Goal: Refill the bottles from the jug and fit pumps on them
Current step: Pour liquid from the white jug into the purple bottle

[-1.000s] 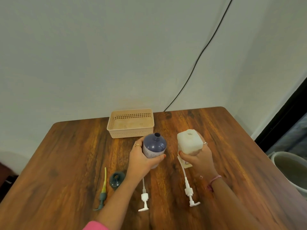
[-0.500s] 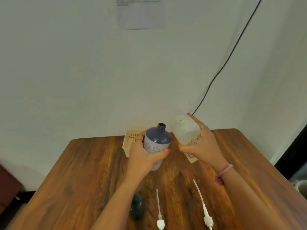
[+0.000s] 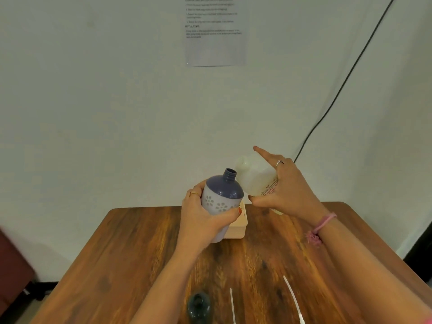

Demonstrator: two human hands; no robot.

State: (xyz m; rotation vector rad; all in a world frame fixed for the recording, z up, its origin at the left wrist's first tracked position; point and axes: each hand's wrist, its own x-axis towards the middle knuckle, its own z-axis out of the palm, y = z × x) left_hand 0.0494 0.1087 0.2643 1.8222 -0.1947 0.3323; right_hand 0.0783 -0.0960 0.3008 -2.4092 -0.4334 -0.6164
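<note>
My left hand point(image 3: 198, 218) grips a white bottle point(image 3: 222, 197) with a dark blue top, flower pattern and open neck, lifted off the wooden table point(image 3: 140, 253). My right hand point(image 3: 284, 190) holds a translucent white jug point(image 3: 253, 178) tilted left, its mouth right beside the bottle's neck; the index finger sticks out straight. No liquid stream is visible. Two white pump tubes point(image 3: 232, 305) point(image 3: 292, 295) lie on the table near me. A small dark bottle point(image 3: 198, 306) stands left of them.
A beige basket point(image 3: 238, 225) sits behind the held bottle at the table's far edge, mostly hidden. A printed sheet point(image 3: 215, 31) is on the wall and a black cable point(image 3: 339, 90) runs down it to the right.
Both hands have lifted the bottle and the jug off the table. The jug has tipped further left until its mouth is beside the bottle's neck. The camera has tilted upward.
</note>
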